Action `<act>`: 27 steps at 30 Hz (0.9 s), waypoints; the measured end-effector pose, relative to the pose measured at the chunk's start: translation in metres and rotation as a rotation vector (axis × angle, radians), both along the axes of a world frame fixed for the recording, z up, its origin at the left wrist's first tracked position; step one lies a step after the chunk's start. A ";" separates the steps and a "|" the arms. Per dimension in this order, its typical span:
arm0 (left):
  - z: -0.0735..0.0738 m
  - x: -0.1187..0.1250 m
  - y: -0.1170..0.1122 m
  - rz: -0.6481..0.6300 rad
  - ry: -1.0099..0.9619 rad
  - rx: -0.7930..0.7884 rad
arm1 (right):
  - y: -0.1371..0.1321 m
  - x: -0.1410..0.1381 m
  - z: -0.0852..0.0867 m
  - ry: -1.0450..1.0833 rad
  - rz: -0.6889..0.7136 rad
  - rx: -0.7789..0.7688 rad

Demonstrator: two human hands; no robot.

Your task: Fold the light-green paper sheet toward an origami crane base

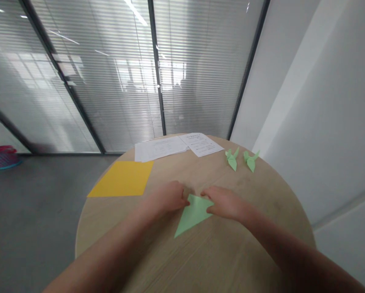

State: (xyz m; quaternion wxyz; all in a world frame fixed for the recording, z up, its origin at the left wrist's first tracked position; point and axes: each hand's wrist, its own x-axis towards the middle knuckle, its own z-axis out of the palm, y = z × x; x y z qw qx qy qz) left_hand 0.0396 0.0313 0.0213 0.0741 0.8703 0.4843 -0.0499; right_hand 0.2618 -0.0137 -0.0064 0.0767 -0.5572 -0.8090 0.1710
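Note:
A light green sheet of origami paper (194, 214), folded to a pointed shape, lies on the round wooden table (231, 252) with one corner towards me. My left hand (174, 196) is closed at the paper's upper left edge, thumb on the edge and fingers curled. On the opposite side, my right hand (223, 202) pinches the right corner between thumb and fingers. The fingertips under and behind the paper are partly hidden. Two folded green paper cranes, a nearer-left one (231, 158) and a right one (251, 160), stand at the table's right rear.
A yellow sheet (121, 179) lies at the table's left edge. White sheets (161, 148) and a printed page (201, 144) overlap at the far edge. Behind are glass panels with blinds (194, 81); a white wall (332, 122) is at right. A basket (1, 158) stands on the floor.

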 end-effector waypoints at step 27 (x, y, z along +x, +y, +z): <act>-0.009 0.021 -0.034 0.058 0.025 0.066 | 0.018 0.017 -0.022 0.740 -0.184 -0.142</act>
